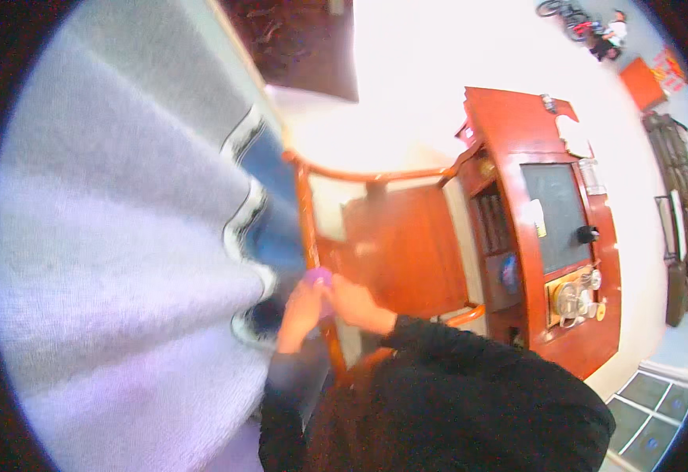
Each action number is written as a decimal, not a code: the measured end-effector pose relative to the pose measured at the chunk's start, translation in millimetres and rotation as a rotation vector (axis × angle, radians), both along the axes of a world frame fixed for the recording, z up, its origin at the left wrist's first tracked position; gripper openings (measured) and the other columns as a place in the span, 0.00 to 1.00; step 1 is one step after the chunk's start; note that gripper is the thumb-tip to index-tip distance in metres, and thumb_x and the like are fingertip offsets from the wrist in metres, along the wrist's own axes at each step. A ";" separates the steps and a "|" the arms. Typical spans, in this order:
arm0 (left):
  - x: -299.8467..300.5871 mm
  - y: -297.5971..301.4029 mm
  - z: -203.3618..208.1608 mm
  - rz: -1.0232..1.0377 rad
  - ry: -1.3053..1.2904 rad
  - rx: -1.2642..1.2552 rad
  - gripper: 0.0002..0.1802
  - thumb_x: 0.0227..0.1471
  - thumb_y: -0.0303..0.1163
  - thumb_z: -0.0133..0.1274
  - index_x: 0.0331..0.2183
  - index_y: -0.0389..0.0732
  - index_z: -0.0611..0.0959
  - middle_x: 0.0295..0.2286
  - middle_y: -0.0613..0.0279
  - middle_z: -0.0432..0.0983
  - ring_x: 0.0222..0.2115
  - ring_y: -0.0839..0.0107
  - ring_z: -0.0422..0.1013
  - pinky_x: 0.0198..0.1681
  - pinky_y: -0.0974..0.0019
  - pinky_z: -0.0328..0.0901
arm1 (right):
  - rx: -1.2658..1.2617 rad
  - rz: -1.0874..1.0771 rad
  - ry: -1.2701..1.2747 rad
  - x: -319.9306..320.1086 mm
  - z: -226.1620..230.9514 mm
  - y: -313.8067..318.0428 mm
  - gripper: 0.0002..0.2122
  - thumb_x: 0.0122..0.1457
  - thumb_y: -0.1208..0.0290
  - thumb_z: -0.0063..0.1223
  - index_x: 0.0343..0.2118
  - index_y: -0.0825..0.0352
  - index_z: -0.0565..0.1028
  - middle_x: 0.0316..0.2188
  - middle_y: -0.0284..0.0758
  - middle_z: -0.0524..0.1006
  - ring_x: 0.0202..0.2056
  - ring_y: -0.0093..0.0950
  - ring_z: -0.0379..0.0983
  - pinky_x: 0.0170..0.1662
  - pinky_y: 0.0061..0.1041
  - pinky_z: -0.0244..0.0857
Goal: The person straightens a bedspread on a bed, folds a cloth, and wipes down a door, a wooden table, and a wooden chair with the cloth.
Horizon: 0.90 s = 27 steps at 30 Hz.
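A small purple cloth (317, 276) is bunched against the rail of an orange-brown wooden chair (306, 216). My left hand (301, 313) closes on the cloth from the left, and my right hand (357, 304) meets it from the right with fingers bent over it. The two hands are close together, and part of the cloth is hidden under them. Beyond my right hand is the chair's flat wooden seat (415, 248). Some blur keeps the exact finger positions from showing.
Long grey curtains (123, 212) hang close on the left. To the right stands a red-brown tea table (537, 141) with a dark inset panel, a glass teapot (568, 299) and cups. Further right is a dark wooden sofa (682, 189); bicycles (568, 20) stand at the far top right.
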<state>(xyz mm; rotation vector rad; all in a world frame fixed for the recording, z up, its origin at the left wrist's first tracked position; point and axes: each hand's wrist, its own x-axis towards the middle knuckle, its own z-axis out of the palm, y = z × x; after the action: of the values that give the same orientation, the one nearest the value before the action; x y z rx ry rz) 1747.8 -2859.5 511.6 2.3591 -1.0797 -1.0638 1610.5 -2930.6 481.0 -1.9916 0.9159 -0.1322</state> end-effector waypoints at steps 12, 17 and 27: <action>67.7 -53.1 -84.6 0.052 0.041 -0.010 0.48 0.60 0.67 0.21 0.53 0.32 0.71 0.48 0.31 0.71 0.54 0.40 0.65 0.58 0.51 0.57 | 0.080 0.077 -0.206 47.2 -8.3 -66.1 0.32 0.66 0.46 0.40 0.49 0.80 0.68 0.42 0.61 0.76 0.45 0.54 0.74 0.46 0.44 0.67; 51.7 -40.0 -68.2 -0.104 0.274 -0.207 0.42 0.66 0.60 0.23 0.55 0.30 0.70 0.53 0.41 0.69 0.57 0.55 0.63 0.63 0.63 0.51 | 0.062 -0.088 -0.216 42.7 -53.1 -50.9 0.35 0.63 0.43 0.41 0.49 0.81 0.66 0.44 0.63 0.73 0.46 0.58 0.72 0.48 0.48 0.67; 2.0 92.9 -53.1 0.014 0.498 -0.204 0.33 0.66 0.50 0.39 0.59 0.32 0.68 0.57 0.49 0.67 0.57 0.63 0.63 0.62 0.63 0.52 | 0.165 -0.015 -0.096 -32.7 -26.1 38.8 0.28 0.62 0.48 0.48 0.45 0.75 0.65 0.38 0.61 0.75 0.41 0.56 0.74 0.44 0.49 0.67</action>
<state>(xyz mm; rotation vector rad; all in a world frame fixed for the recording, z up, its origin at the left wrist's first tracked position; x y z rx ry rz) 1749.8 -2766.7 458.5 1.8029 -0.9270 -1.3661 1577.8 -2891.9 454.9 -1.8114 0.8527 -0.1545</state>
